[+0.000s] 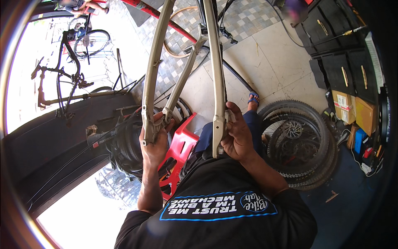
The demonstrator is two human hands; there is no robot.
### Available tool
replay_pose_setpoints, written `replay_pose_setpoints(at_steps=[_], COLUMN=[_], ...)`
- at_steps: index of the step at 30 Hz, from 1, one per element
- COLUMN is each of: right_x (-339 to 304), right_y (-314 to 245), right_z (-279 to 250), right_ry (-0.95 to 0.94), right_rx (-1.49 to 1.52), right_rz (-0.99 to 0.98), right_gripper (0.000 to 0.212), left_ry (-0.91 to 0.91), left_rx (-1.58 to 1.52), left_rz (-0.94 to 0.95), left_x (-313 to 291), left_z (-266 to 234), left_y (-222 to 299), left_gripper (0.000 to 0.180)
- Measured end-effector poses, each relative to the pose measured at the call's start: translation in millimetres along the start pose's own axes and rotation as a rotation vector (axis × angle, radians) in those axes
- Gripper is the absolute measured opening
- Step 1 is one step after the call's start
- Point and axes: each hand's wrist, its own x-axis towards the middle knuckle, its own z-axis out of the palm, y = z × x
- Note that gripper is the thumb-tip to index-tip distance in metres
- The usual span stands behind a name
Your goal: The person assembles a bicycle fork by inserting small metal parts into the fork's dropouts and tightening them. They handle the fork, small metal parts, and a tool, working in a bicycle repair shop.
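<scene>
A pale metal bicycle frame (217, 70) stretches away from me, the ends of its rear stays toward my body. My left hand (154, 152) is closed round the left stay end, thumb and fingers at the dropout. At the right stay end, my right hand (239, 139) pinches the dropout from its outer side, thumb low and index finger higher up. The fingers partly hide the hardware there, so I cannot make out small parts. Between the stays there is no wheel.
A red plastic stool (182, 143) stands close by my left forearm. Several tyred wheels (302, 166) lie stacked on the floor at right, near cardboard boxes (343, 107) and black drawers (331, 68). A dark bicycle frame (68, 76) stands at far left. A red tube (176, 27) crosses behind the stays.
</scene>
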Motion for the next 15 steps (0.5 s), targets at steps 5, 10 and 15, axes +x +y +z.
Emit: replay_pose_setpoints(at_steps=[5, 10, 15], right_x=[-0.1, -1.5, -1.3], right_y=[0.2, -0.3, 0.0], right_z=[-1.5, -7.0, -3.9], right_ry=[0.0, -0.059, -0.022], right_rx=[0.018, 0.015, -0.032], right_rz=[0.001, 0.011, 0.006], right_gripper=[0.058, 0.058, 0.059], left_ry=[0.079, 0.129, 0.186], left_rx=[0.048, 0.1, 0.001], left_rz=[-0.018, -0.05, -0.095], left_x=[-2.0, -1.8, -6.0], left_z=[1.4, 6.4, 9.7], left_y=[-5.2, 2.2, 4.1], left_gripper=[0.037, 0.031, 0.032])
